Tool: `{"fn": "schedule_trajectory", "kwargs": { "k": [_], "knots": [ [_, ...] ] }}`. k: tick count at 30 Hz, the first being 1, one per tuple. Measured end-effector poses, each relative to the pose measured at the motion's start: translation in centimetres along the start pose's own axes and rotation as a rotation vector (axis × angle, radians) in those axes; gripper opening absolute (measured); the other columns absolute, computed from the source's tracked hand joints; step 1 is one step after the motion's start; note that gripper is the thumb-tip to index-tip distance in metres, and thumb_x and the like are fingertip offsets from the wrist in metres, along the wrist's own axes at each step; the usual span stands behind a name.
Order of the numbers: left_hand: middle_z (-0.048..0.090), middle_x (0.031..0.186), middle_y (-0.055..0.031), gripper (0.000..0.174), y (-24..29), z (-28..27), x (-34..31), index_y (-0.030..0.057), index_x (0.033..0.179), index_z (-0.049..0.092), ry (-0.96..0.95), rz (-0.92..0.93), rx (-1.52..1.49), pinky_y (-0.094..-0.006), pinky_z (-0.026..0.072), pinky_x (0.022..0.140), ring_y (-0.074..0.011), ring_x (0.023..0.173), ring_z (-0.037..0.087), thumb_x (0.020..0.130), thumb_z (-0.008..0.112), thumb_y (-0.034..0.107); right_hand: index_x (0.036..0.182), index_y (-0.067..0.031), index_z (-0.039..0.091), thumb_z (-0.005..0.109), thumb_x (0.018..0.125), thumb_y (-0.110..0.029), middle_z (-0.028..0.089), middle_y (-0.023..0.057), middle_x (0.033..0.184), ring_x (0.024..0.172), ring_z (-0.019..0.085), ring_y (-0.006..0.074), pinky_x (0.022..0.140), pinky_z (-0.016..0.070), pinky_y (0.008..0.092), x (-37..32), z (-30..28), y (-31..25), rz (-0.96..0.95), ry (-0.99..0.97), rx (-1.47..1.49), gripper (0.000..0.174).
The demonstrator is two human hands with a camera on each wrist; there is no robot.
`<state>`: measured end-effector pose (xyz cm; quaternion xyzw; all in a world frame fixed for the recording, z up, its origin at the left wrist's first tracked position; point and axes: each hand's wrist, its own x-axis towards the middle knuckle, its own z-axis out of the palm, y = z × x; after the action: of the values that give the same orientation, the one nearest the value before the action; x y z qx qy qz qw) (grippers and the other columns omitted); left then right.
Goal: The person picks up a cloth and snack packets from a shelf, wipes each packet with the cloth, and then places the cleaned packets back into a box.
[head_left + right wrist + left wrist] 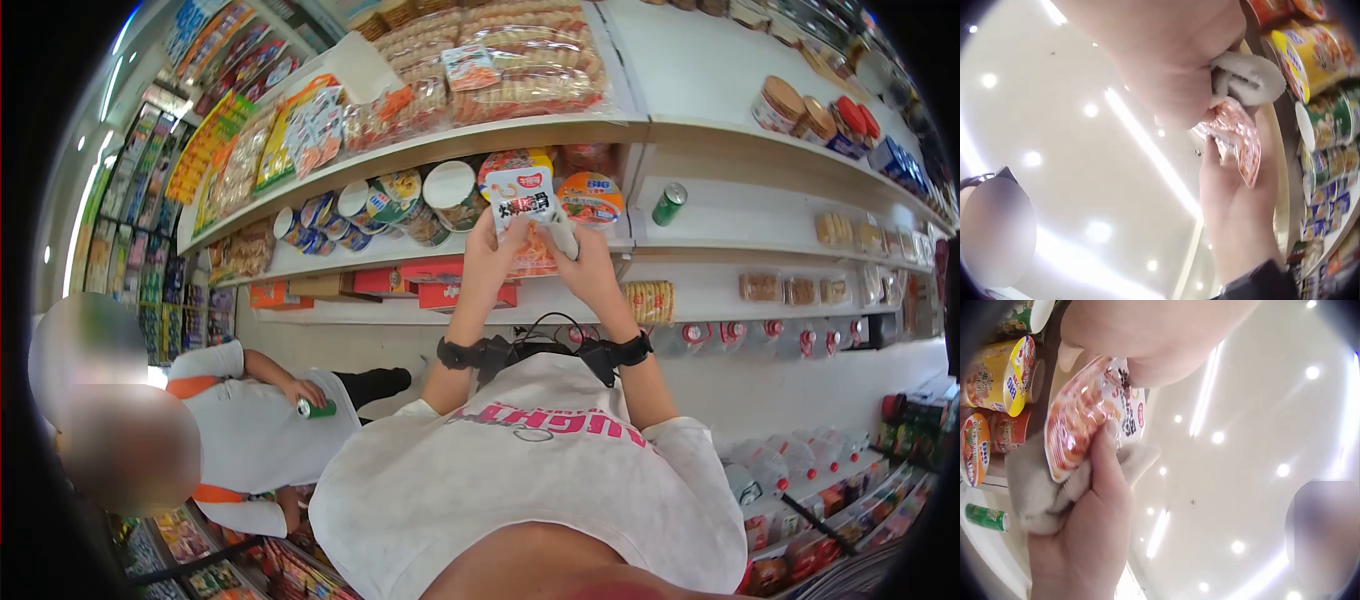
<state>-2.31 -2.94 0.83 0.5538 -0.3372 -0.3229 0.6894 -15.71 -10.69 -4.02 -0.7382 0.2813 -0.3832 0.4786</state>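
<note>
A plastic snack packet, white with red and black lettering and a see-through part showing reddish food, is held up before the lower shelf. At its left edge, my left hand grips it with the thumb on the printed face. My right hand holds a folded grey-white cloth against the packet's other side, its thumb pressing on the packet's face in the left wrist view. In the right wrist view, the cloth bunches around the right fingers, and part of the packet shows between both hands.
Behind the hands, instant noodle cups line the shelf, with a green can farther right. Bagged snacks fill the shelf above. Water bottles stand low at right. Another person at left holds a green can.
</note>
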Motion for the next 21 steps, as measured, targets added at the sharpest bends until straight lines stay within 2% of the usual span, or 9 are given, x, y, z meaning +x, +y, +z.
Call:
{"fn": "schedule_trajectory", "kwargs": {
  "k": [2, 5, 7, 8, 11, 14, 16, 20, 21],
  "knots": [
    [0.070, 0.112, -0.0035, 0.026, -0.7, 0.4, -1.0, -0.0004, 0.124, 0.063, -0.052, -0.094, -0.088, -0.0232, 0.0503, 0.082, -0.0070, 0.097, 0.063, 0.103, 0.067, 0.015, 0.104, 0.0031, 0.070, 0.075, 0.091, -0.015, 0.070, 0.0204, 0.083, 0.082, 0.069, 0.0291, 0.072, 0.0515, 0.0368, -0.7, -1.9, -0.9, 0.105, -0.109, 0.052, 0.023],
    [0.072, 0.116, -0.0062, 0.028, -0.8, 0.7, -0.9, -0.0023, 0.125, 0.065, -0.112, -0.176, -0.249, -0.0234, 0.0520, 0.085, -0.0080, 0.100, 0.066, 0.101, 0.069, 0.012, 0.106, 0.0028, 0.071, 0.075, 0.094, -0.020, 0.071, 0.0141, 0.083, 0.079, 0.066, 0.0170, 0.071, 0.0504, 0.0332, -1.6, -3.1, -0.3, 0.085, -0.102, 0.166, 0.026],
    [0.073, 0.121, -0.0078, 0.027, -0.6, 0.7, -0.7, -0.0018, 0.125, 0.068, -0.131, -0.131, -0.243, -0.0302, 0.0543, 0.090, -0.0105, 0.104, 0.068, 0.101, 0.069, 0.012, 0.106, 0.0031, 0.071, 0.074, 0.097, -0.024, 0.071, 0.0096, 0.084, 0.078, 0.061, 0.0121, 0.070, 0.0495, 0.0317, -1.0, -3.7, -2.0, 0.225, 0.096, 0.475, 0.029],
    [0.073, 0.121, -0.0078, 0.027, -0.6, 0.8, -0.7, -0.0018, 0.124, 0.069, -0.113, -0.097, -0.205, -0.0297, 0.0539, 0.090, -0.0106, 0.105, 0.068, 0.101, 0.070, 0.012, 0.106, 0.0033, 0.071, 0.074, 0.098, -0.026, 0.071, 0.0073, 0.084, 0.078, 0.059, 0.0096, 0.070, 0.0491, 0.0309, -0.9, -3.9, -2.5, 0.299, 0.193, 0.628, 0.031],
    [0.074, 0.119, -0.0078, 0.026, -0.9, 0.9, -0.2, -0.0020, 0.122, 0.071, -0.070, -0.047, -0.140, -0.0280, 0.0530, 0.090, -0.0103, 0.104, 0.068, 0.100, 0.071, 0.012, 0.108, 0.0019, 0.071, 0.072, 0.100, -0.028, 0.071, 0.0041, 0.088, 0.077, 0.058, 0.0091, 0.069, 0.0493, 0.0317, -0.8, -3.7, -1.3, 0.142, -0.124, 0.388, 0.031],
    [0.073, 0.119, -0.0079, 0.030, -0.8, 0.0, 0.6, -0.0026, 0.126, 0.068, -0.082, -0.141, -0.139, -0.0270, 0.0524, 0.091, -0.0098, 0.103, 0.067, 0.099, 0.072, 0.011, 0.111, -0.0002, 0.071, 0.072, 0.100, -0.025, 0.070, 0.0006, 0.089, 0.078, 0.059, 0.0083, 0.070, 0.0494, 0.0318, -0.9, -1.7, -1.2, 0.164, -0.156, 0.375, 0.027],
    [0.071, 0.124, -0.0083, 0.039, -0.5, -1.3, 1.7, -0.0035, 0.135, 0.062, -0.136, -0.245, -0.105, -0.0277, 0.0519, 0.093, -0.0105, 0.107, 0.066, 0.100, 0.071, 0.010, 0.108, -0.0003, 0.072, 0.072, 0.100, -0.026, 0.072, 0.0057, 0.086, 0.074, 0.062, 0.0135, 0.069, 0.0499, 0.0339, -0.2, -1.6, -1.3, 0.099, -0.156, 0.209, 0.027],
    [0.060, 0.140, -0.0140, 0.068, 0.6, -1.0, 2.5, 0.0004, 0.158, 0.034, -0.123, 0.049, -0.041, -0.0316, 0.0492, 0.102, -0.0177, 0.124, 0.059, 0.099, 0.068, 0.006, 0.098, -0.0008, 0.073, 0.077, 0.091, -0.022, 0.072, 0.0181, 0.084, 0.069, 0.066, 0.0314, 0.068, 0.0520, 0.0399, 1.5, -1.4, -2.7, 0.040, -0.244, -0.354, 0.023],
    [0.057, 0.143, -0.0152, 0.075, 0.8, -1.3, 2.9, 0.0019, 0.161, 0.027, -0.153, 0.120, 0.018, -0.0327, 0.0478, 0.105, -0.0196, 0.128, 0.057, 0.099, 0.068, 0.005, 0.096, -0.0010, 0.073, 0.078, 0.088, -0.021, 0.071, 0.0195, 0.084, 0.071, 0.066, 0.0349, 0.069, 0.0524, 0.0413, 1.8, -0.9, -3.0, -0.050, -0.263, -0.380, 0.022]
  ]
}}
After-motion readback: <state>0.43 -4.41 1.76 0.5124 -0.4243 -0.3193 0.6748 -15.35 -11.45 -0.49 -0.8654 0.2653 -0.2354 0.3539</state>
